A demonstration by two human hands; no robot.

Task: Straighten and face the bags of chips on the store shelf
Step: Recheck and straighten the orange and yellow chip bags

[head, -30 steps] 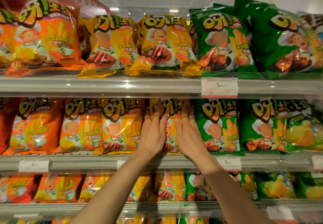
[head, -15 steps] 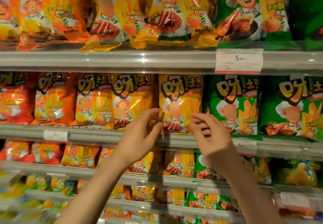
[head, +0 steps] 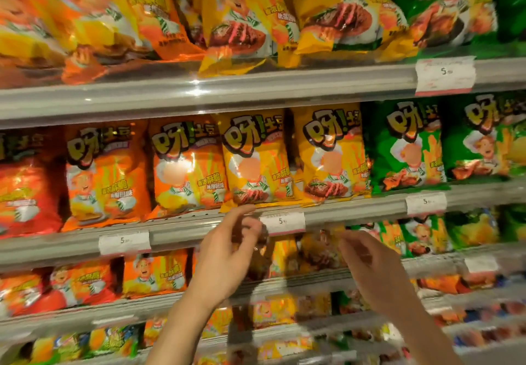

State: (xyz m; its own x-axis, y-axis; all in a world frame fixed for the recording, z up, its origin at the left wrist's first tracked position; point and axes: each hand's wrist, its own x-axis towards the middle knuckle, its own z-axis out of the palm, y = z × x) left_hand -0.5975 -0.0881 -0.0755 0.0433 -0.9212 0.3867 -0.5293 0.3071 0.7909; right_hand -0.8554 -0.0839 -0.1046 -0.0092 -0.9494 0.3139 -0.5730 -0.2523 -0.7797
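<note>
Left hand (head: 227, 256) is up in front of the middle shelf rail (head: 355, 215), fingers loosely curled with the index tip near the rail edge just below a yellow bag (head: 256, 159); it holds nothing, though motion blur smears the fingertips. Right hand (head: 370, 268) sits lower and to the right, in front of the row under that rail, fingers half bent and spread, also blurred, nothing gripped. Hands are apart, a price tag (head: 282, 222) on the rail between them. Neither hand touches a bag. Directly above the hands on the middle shelf: two yellow bags side by side, the left one tilted slightly with its top leaning left, the second yellow bag (head: 331, 151) closer to upright, both front-facing with logos readable. Left of those, two orange bags (head: 187, 165) stand face-out, then a red bag (head: 25, 188) at the frame edge. Right of the yellow pair, green bags (head: 407, 142) stand face-out. Another price tag (head: 124, 241) sits on the same rail further left, one more (head: 426, 202) further right. Top shelf (head: 199, 91) carries bigger orange, yellow and green bags leaning forward over its clear front lip, with a larger price label (head: 444, 76) at right. Lower shelves hold smaller bags in the same colours, too blurred to read
</note>
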